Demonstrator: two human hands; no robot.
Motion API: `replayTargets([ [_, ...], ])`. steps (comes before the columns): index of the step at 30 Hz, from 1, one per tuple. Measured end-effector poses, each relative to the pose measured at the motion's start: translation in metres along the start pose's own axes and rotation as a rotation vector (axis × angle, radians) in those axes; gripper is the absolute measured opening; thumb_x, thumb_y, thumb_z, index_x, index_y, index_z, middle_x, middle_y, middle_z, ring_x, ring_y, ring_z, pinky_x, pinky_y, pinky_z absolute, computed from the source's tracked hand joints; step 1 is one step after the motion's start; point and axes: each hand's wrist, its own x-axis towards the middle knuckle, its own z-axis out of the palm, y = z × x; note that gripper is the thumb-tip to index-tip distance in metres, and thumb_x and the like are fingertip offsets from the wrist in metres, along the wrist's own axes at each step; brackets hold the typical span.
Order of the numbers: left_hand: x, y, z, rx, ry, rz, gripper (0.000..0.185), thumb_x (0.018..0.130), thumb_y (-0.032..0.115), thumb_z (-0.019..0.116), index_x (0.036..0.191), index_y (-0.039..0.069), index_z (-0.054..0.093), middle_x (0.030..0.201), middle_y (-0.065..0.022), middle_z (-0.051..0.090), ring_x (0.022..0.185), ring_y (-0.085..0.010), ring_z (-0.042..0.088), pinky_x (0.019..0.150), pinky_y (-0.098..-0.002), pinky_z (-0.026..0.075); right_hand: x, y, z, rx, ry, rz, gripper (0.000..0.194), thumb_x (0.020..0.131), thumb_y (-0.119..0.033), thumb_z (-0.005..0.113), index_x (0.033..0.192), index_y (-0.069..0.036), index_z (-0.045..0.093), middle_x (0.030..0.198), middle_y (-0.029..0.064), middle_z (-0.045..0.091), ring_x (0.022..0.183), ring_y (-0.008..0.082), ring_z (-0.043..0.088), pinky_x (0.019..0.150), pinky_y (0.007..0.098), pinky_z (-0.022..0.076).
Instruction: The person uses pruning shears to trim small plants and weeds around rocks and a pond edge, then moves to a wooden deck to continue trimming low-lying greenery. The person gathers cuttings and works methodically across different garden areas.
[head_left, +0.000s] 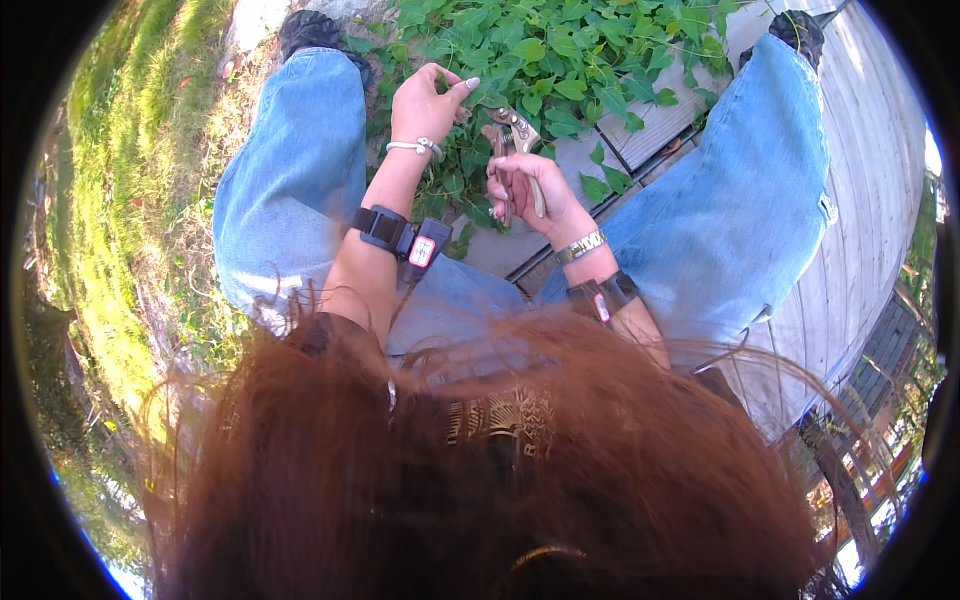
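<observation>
My left hand (429, 103), with a pale bracelet at its wrist, is at the near left edge of a leafy green vine (570, 67). Its thumb and fingers close on a bit of the vine, with green showing between them; the exact hold is partly hidden. Just to the right, my right hand (536, 187) grips the handles of a pair of pruning shears (517, 126). The shears' head points up and away from me, beside the leaves. Whether the blades touch a stem is not clear.
My jean-clad legs (292, 150) spread on both sides of the vine. Grey deck boards (855, 187) run along the right, with a dark gap (637, 174) between panels. Grass (120, 225) covers the left. Brown hair (487, 465) fills the lower view.
</observation>
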Motion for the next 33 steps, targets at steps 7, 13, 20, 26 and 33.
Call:
replayTargets([
  [7,-0.001,-0.015,0.003,-0.156,-0.021,-0.088,0.033,0.083,0.028,0.076,0.088,-0.001,0.061,0.07,-0.0099,0.068,0.058,-0.0121,0.067,0.053,-0.0244,0.053,-0.002,0.0,-0.008,0.174,0.015,0.052,0.015,0.088,-0.023,0.053,0.085,-0.009,0.058,0.066,0.0028,0.057,0.057,0.0188,0.06,0.055,0.0303,0.0489],
  [13,0.006,-0.031,-0.014,-0.041,0.119,-0.106,0.032,0.082,0.028,0.076,0.093,0.002,0.061,0.073,-0.0099,0.069,0.059,-0.0146,0.067,0.056,-0.0283,0.052,-0.015,0.014,-0.001,0.213,-0.058,-0.041,0.029,0.084,-0.022,0.049,0.105,-0.002,0.056,0.092,0.0149,0.063,0.083,0.0326,0.066,0.079,0.0428,0.0538],
  [20,-0.022,-0.035,0.023,0.553,-0.424,0.077,0.119,0.054,0.027,0.092,0.15,0.039,0.022,0.147,-0.0285,0.028,0.127,-0.0438,0.047,0.103,-0.0446,0.045,-0.028,-0.005,-0.006,0.216,0.049,-0.242,0.024,0.084,-0.022,0.049,0.099,-0.003,0.054,0.089,0.0131,0.064,0.083,0.033,0.067,0.081,0.0446,0.0549],
  [26,-0.026,-0.03,0.059,0.522,-0.34,0.166,0.053,0.078,0.031,0.074,0.126,0.021,0.056,0.109,-0.0217,0.061,0.092,-0.0378,0.063,0.078,-0.0444,0.051,-0.035,-0.006,-0.012,0.149,0.149,-0.173,0.025,0.083,-0.022,0.047,0.097,-0.003,0.054,0.086,0.0134,0.065,0.082,0.0338,0.068,0.079,0.0455,0.0554],
  [33,0.004,-0.058,0.03,0.294,0.022,0.002,0.041,0.082,0.035,0.073,0.104,0.002,0.069,0.083,-0.0159,0.07,0.068,-0.0227,0.067,0.066,-0.0348,0.051,-0.034,-0.003,-0.01,-0.161,0.075,0.148,0.029,0.082,-0.023,0.049,0.101,-0.003,0.056,0.086,0.0139,0.066,0.08,0.0336,0.068,0.076,0.0434,0.0562],
])
